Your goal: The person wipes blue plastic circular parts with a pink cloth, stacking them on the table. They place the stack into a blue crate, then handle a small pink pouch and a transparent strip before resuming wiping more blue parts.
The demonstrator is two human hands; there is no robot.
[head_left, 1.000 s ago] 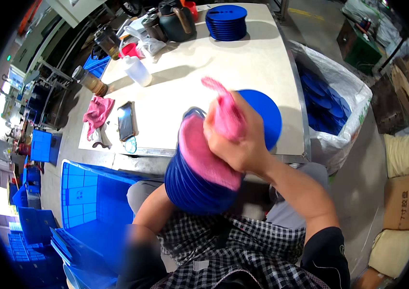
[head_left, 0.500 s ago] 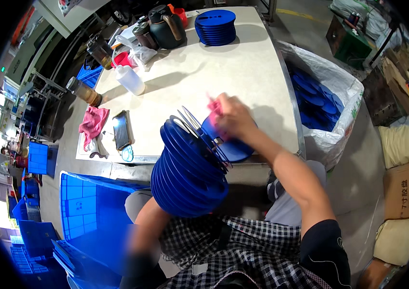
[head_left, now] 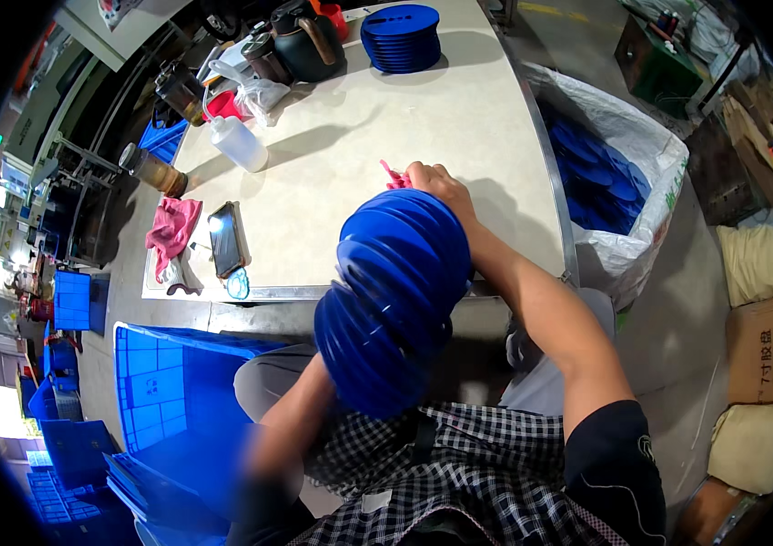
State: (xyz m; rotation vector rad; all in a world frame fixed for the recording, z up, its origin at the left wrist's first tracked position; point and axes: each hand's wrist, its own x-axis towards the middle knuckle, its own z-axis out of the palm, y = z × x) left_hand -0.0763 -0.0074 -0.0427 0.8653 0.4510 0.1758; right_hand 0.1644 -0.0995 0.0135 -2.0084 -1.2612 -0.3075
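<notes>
A tilted, fanned stack of blue plastic discs [head_left: 404, 291] rises over my lap to the near edge of the table. My left forearm [head_left: 300, 409] runs up under it from the left. The stack hides my left hand and its fingers, which bear it from below. My right hand [head_left: 441, 189] is closed at the stack's far upper edge, just above the tabletop. Bunched in its fingers is a pink cloth [head_left: 394, 178], partly hidden by the hand and the topmost discs.
On the white table [head_left: 332, 164] stand a neat stack of blue discs [head_left: 401, 38], a squeeze bottle [head_left: 239, 144], a dark kettle [head_left: 308, 45], a phone [head_left: 227, 238] and another pink cloth [head_left: 172, 227]. To the right sits a white sack [head_left: 627, 259] of discs; lower left, a blue crate [head_left: 145, 391].
The disc stack has swung up and rightward over the table's near edge and covers the separate disc and metal piece seen before. My right hand with the pink cloth has shifted slightly up.
</notes>
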